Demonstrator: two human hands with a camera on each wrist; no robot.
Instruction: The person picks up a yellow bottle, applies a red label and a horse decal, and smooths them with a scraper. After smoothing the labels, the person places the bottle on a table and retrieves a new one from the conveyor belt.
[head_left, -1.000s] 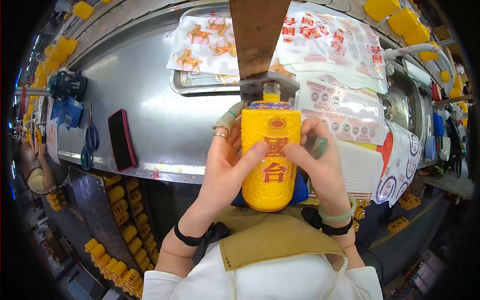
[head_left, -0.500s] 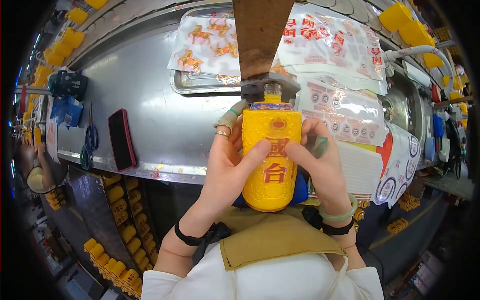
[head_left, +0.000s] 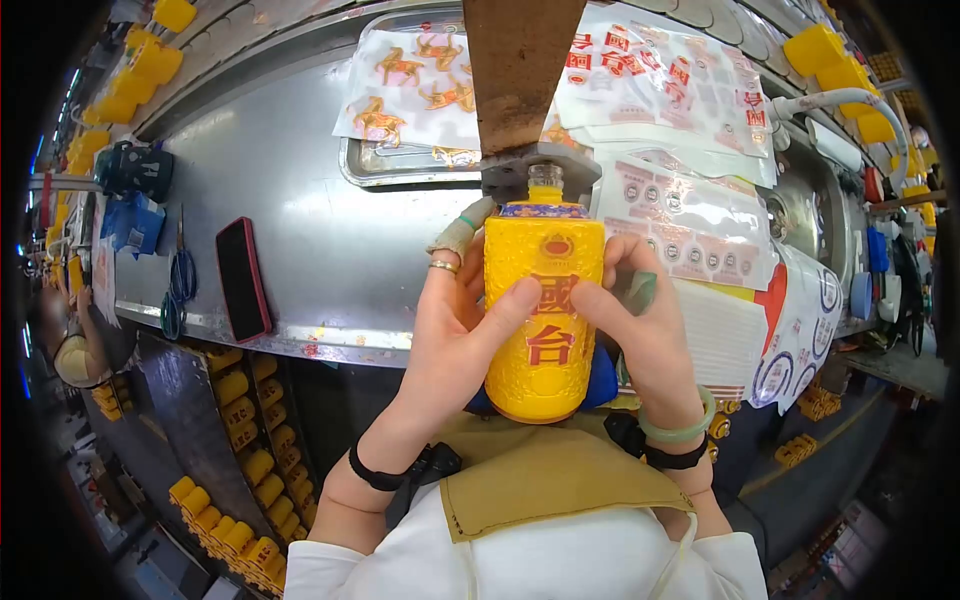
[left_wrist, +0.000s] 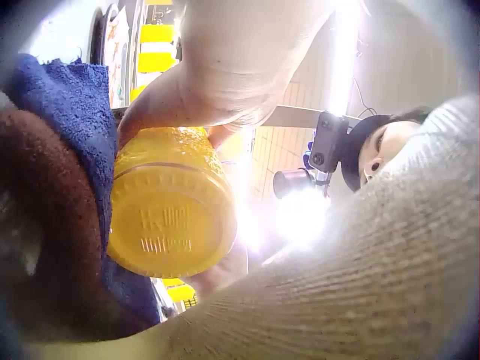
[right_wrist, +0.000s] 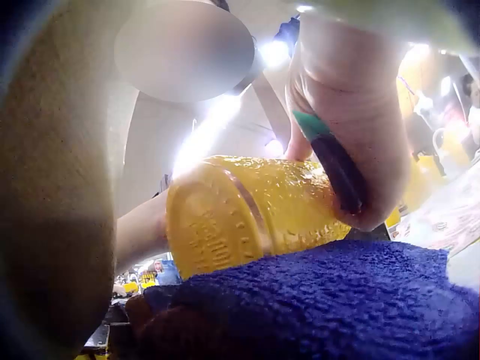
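A yellow embossed bottle (head_left: 543, 300) with red characters on its front is held at the near edge of the long steel desk (head_left: 330, 230). Its glass neck is set against the grey metal bracket (head_left: 540, 165) at the foot of a brown wooden post (head_left: 520, 70), and its base is turned toward the person. A dark blue towel (right_wrist: 322, 300) is seen under the bottle. The left hand (head_left: 450, 340) is wrapped round the bottle's left side, with the thumb laid flat across the upper red character. The right hand (head_left: 640, 330) is curled round the right side, and its thumb is pressed to the same spot from the other way. Compared with a second ago and half a second ago, almost nothing has shifted: the same grip is kept, the thumbs have stayed on the characters, and the neck has not left the bracket. From this it is judged that the pressing on the bottle's front is still under way and that the bottle has not been released or turned. Toward the far edge, printed decal sheets (head_left: 410, 85) are spread, and a red-edged black phone (head_left: 243, 278) is laid near the left end.
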